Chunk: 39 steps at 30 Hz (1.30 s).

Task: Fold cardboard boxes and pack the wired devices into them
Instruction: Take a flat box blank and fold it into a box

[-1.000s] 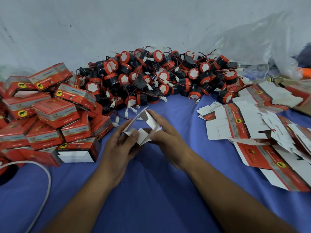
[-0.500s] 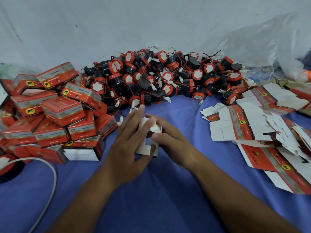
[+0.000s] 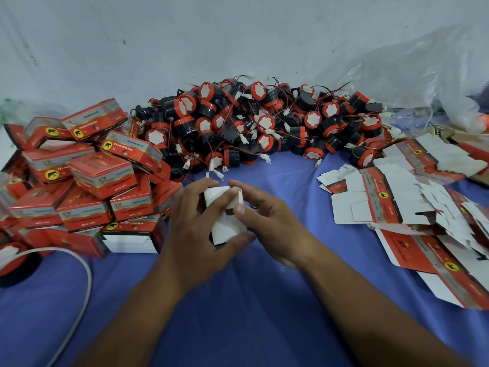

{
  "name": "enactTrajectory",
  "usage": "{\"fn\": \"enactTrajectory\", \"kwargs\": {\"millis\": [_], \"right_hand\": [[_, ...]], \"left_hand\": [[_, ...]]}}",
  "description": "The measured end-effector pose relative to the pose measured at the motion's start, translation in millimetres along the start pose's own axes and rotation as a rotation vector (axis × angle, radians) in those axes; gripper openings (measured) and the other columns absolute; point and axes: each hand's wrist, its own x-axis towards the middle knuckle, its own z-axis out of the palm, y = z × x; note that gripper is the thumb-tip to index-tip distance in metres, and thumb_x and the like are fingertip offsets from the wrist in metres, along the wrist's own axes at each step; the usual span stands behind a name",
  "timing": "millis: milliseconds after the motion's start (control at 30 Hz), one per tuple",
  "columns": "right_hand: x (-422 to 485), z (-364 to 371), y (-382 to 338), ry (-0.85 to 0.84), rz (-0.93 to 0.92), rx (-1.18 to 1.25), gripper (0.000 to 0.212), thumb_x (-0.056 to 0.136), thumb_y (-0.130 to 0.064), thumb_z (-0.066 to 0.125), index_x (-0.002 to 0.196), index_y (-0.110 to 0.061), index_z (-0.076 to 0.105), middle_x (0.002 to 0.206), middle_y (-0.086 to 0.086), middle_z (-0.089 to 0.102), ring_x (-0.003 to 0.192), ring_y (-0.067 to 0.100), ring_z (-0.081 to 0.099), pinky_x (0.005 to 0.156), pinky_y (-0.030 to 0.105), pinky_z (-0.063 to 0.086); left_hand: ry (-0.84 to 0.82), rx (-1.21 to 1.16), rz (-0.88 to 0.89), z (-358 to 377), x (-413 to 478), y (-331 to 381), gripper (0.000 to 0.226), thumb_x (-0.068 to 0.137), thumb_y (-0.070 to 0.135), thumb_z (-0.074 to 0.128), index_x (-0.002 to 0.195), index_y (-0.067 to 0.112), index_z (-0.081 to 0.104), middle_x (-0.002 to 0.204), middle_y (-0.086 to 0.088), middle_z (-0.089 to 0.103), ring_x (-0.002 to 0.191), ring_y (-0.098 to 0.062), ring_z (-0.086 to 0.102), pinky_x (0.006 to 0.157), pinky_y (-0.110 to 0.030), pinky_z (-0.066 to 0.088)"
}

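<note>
— "Where the blue cloth (image 3: 264,300) spreads out, what lies on it?"
— "A heap of round black-and-red wired devices (image 3: 264,123) at the back, folded red cardboard boxes (image 3: 103,176) stacked left, flat red-and-white cardboard blanks (image 3: 397,202) right."
— "And the hands?"
— "The left hand (image 3: 193,234) curls round a half-folded white-sided cardboard box (image 3: 225,207), mid-cloth just before the heap; the right hand (image 3: 272,221) pinches its top flap from the other side."

A blue cloth covers the bench (image 3: 251,327). At its left sits a jumbled pile of folded red boxes (image 3: 87,186). A heap of black-and-red wired devices (image 3: 264,123) lies at the back middle. Flat box blanks (image 3: 383,207) overlap at the right. A white cable (image 3: 89,282) curves across the front left.
</note>
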Motion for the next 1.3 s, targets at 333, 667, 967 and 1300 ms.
{"fn": "enactTrajectory", "kwargs": {"millis": [333, 667, 967, 1300], "right_hand": [[-2.6, 5.7, -0.4, -0.004, -0.053, -0.017, 0.049, 0.093, -0.013, 0.066, 0.133, -0.04, 0.058, 0.13, -0.008, 0.067, 0.115, 0.01, 0.064, 0.093, 0.029, 0.054], [-5.8, 11.1, -5.4, 0.05, -0.092, -0.183, 0.057, 0.099, -0.007, 0.057, 0.13, -0.055, 0.049, 0.137, -0.012, 0.061, 0.128, 0.01, 0.054, 0.113, 0.04, 0.043], [-8.9, 13.6, -4.6, 0.03, -0.127, -0.191, 0.045, 0.106, -0.011, 0.041, 0.14, -0.042, 0.042, 0.148, -0.014, 0.046, 0.139, 0.0, 0.04, 0.118, 0.025, 0.031], [-3.9, 5.9, 3.0, 0.017, -0.067, -0.113, 0.054, 0.097, -0.006, 0.06, 0.137, -0.042, 0.049, 0.116, -0.008, 0.072, 0.109, 0.01, 0.064, 0.105, 0.041, 0.051]], "left_hand": [[-0.011, 0.008, 0.048, 2.8, -3.2, -2.2, 0.073, 0.082, 0.045, 0.064, 0.138, 0.0, 0.049, 0.136, -0.013, 0.048, 0.124, -0.03, 0.044, 0.105, -0.043, 0.034], [0.01, -0.046, 0.021, 2.0, -1.0, 0.2, 0.073, 0.079, 0.042, 0.073, 0.129, -0.008, 0.052, 0.13, -0.02, 0.052, 0.12, -0.033, 0.05, 0.105, -0.039, 0.042], [0.021, -0.036, 0.026, -1.2, 1.2, 5.3, 0.073, 0.076, 0.036, 0.079, 0.126, -0.011, 0.055, 0.128, -0.023, 0.055, 0.118, -0.035, 0.055, 0.105, -0.035, 0.043], [0.018, -0.084, 0.042, -2.7, 2.5, 8.7, 0.069, 0.077, 0.035, 0.072, 0.125, -0.012, 0.055, 0.127, -0.022, 0.057, 0.117, -0.033, 0.056, 0.105, -0.027, 0.041]]}}
